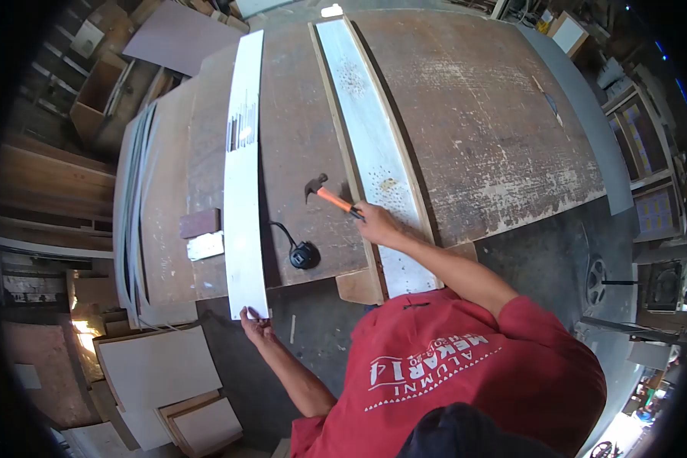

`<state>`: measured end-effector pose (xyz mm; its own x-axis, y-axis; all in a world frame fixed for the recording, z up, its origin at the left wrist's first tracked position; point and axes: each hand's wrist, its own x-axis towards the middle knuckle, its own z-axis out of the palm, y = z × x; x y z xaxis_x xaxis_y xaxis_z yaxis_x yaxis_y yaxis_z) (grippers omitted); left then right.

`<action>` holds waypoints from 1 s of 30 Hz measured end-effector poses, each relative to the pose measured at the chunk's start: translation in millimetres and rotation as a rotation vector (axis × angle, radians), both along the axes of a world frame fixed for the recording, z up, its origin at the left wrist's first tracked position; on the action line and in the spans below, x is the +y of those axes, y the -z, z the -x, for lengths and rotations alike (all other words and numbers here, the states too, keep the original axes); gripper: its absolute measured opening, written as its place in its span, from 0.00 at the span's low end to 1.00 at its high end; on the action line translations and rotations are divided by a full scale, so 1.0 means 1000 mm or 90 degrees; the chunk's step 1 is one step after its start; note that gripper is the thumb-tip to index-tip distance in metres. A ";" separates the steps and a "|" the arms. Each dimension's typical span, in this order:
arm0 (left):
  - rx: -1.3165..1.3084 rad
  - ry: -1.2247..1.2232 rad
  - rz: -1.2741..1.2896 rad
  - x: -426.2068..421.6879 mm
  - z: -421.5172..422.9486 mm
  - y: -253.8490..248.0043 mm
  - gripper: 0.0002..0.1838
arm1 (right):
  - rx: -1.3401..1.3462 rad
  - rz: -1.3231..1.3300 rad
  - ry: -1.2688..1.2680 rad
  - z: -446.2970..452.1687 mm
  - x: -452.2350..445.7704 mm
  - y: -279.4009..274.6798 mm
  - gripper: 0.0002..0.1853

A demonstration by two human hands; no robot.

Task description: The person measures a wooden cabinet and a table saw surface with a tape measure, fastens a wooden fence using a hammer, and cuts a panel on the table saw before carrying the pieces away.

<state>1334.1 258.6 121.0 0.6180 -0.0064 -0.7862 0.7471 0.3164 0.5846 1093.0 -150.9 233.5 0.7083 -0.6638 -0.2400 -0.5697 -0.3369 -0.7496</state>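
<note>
My right hand (379,225) is closed round the handle of a claw hammer (333,200), which has an orange shaft and a dark head pointing left. Beneath that forearm runs a long white panel (370,137) with wooden side strips; small dark specks, too small to name, lie scattered on it in clusters. My left hand (258,327) grips the near end of a second long white board (244,206), its fingertips at the edge. Partway up this board is a slotted patch. Between the two boards sits a black round object (304,256) with a thin curved stem.
Everything lies on a large worn brown worktable (481,99). A brown block (199,223) and a white block (206,246) sit left of the board. Long thin strips (133,206) line the table's left edge. White panels (160,366) stand on the floor at lower left.
</note>
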 end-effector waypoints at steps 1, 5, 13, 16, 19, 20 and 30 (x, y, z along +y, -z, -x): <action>-0.013 0.000 0.004 -0.007 0.001 -0.022 0.21 | -0.039 0.046 0.000 -0.017 0.008 0.014 0.17; -0.223 0.024 0.193 -0.072 0.053 -0.148 0.12 | -0.223 0.213 -0.018 -0.057 0.018 0.014 0.24; -0.378 0.115 0.345 -0.104 0.197 -0.182 0.14 | -0.412 -0.727 -0.031 -0.059 -0.008 -0.091 0.40; -0.337 0.147 0.373 -0.094 0.259 -0.177 0.11 | -0.468 -0.641 0.056 -0.026 -0.015 -0.134 0.39; -0.352 0.156 0.302 -0.101 0.322 -0.157 0.10 | -0.488 -0.343 0.083 0.030 -0.025 -0.129 0.39; -0.339 0.150 0.271 -0.114 0.347 -0.162 0.13 | -0.499 -0.365 0.071 0.060 -0.035 -0.135 0.42; 0.082 0.145 0.223 -0.199 0.547 -0.040 0.27 | 0.085 0.088 -0.144 0.254 -0.153 0.016 0.43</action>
<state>787.5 59.6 161.4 0.4665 -0.4107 -0.7834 0.8807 0.2977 0.3684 839.2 -304.0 217.4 0.8104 -0.5253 -0.2596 -0.5589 -0.5600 -0.6116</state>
